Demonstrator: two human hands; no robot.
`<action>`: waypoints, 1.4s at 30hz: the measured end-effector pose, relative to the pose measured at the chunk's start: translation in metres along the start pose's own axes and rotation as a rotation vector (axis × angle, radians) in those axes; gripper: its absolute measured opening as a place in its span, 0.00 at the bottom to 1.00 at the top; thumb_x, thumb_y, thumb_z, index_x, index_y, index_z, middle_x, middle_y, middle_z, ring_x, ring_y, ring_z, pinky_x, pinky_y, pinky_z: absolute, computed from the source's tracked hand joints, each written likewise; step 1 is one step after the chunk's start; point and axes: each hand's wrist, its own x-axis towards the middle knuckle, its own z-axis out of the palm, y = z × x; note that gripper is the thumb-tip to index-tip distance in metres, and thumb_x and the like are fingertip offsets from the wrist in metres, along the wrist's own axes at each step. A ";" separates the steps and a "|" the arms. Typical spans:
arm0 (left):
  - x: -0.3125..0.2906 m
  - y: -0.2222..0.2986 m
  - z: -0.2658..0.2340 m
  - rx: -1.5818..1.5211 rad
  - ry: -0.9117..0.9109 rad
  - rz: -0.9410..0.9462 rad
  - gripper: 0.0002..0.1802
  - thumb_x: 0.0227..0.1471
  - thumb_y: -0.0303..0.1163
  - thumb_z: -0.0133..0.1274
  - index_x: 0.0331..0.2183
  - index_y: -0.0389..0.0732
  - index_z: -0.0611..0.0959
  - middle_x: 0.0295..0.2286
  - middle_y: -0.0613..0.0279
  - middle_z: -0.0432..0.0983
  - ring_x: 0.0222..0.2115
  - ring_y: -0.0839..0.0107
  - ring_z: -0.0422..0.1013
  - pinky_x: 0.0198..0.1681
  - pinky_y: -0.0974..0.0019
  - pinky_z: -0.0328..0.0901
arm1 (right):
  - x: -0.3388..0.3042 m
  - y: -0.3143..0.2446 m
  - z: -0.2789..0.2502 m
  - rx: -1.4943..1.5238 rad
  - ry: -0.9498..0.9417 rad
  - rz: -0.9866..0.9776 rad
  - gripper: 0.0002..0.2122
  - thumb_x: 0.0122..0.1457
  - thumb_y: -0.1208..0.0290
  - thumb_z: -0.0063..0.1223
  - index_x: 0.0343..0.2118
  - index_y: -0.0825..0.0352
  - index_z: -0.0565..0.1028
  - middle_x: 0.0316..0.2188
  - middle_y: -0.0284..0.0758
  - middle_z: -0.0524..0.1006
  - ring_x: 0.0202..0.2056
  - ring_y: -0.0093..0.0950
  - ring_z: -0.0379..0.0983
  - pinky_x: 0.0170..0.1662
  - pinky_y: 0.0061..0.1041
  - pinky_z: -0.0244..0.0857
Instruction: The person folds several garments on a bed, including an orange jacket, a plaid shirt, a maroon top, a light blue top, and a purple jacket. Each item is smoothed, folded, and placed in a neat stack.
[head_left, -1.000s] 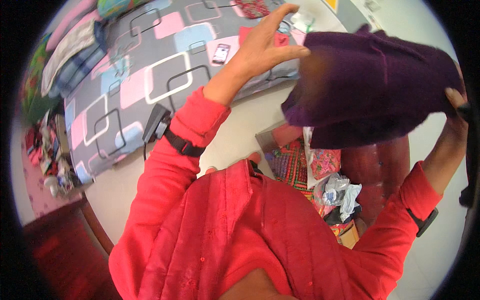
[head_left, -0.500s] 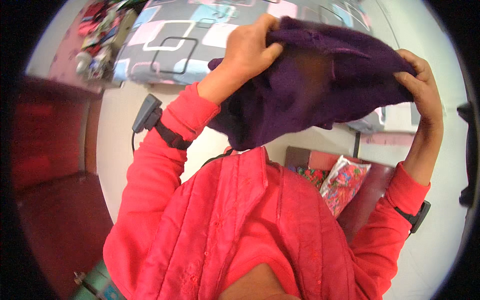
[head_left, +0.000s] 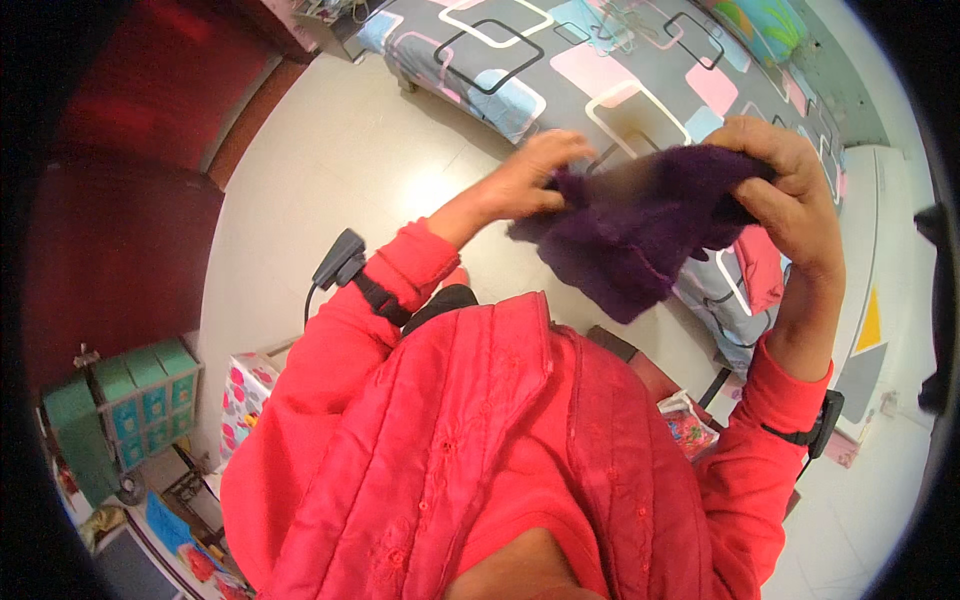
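The purple cloth [head_left: 640, 235] hangs between the hands near the bed [head_left: 595, 75], so let the right hand [head_left: 795, 195], fingers clamped on its edge, anchor it while the left hand [head_left: 528, 178] (blurred; whether its fingers grip, I cannot tell) straightens the opposite edge.

Glare whitens part of the pale floor [head_left: 330, 190], the left hand [head_left: 535, 178] is blurred, and the curved outer edges fall black.

The purple cloth [head_left: 625, 245] looks matt and fuzzy, the floor [head_left: 320, 170] glossy, perhaps tile.
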 end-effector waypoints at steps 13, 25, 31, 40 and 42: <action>0.023 0.015 -0.160 0.845 0.434 -0.154 0.13 0.42 0.21 0.51 0.34 0.39 0.72 0.26 0.50 0.74 0.28 0.54 0.73 0.31 0.56 0.68 | -0.006 0.101 0.052 -0.221 0.005 0.707 0.15 0.44 0.77 0.58 0.38 0.70 0.75 0.28 0.37 0.78 0.32 0.26 0.73 0.40 0.28 0.66; -0.050 0.040 -0.277 0.683 0.427 -0.099 0.09 0.43 0.24 0.46 0.30 0.37 0.77 0.25 0.44 0.75 0.30 0.46 0.72 0.34 0.51 0.66 | 0.066 0.204 0.212 -0.664 0.391 0.676 0.11 0.45 0.76 0.50 0.35 0.66 0.73 0.32 0.48 0.77 0.38 0.49 0.73 0.42 0.42 0.65; -0.069 0.061 -0.345 1.029 0.388 -0.092 0.09 0.43 0.26 0.46 0.28 0.39 0.80 0.25 0.47 0.76 0.30 0.49 0.73 0.34 0.51 0.67 | 0.150 0.222 0.163 -0.856 0.421 0.624 0.19 0.46 0.71 0.45 0.44 0.58 0.76 0.36 0.48 0.77 0.40 0.47 0.74 0.45 0.42 0.66; -0.286 -0.008 -0.275 1.163 0.290 -0.885 0.17 0.50 0.29 0.42 0.42 0.35 0.77 0.43 0.39 0.70 0.47 0.52 0.65 0.50 0.52 0.58 | 0.186 0.101 0.198 -0.633 0.277 0.037 0.16 0.53 0.74 0.45 0.45 0.68 0.75 0.40 0.43 0.78 0.44 0.41 0.73 0.49 0.36 0.65; -0.382 -0.019 -0.181 0.980 0.042 -0.808 0.20 0.51 0.30 0.42 0.45 0.33 0.75 0.47 0.36 0.69 0.52 0.53 0.63 0.54 0.52 0.56 | 0.137 0.138 0.308 -0.550 -0.339 0.337 0.17 0.53 0.74 0.45 0.46 0.67 0.74 0.39 0.43 0.78 0.45 0.41 0.73 0.50 0.36 0.65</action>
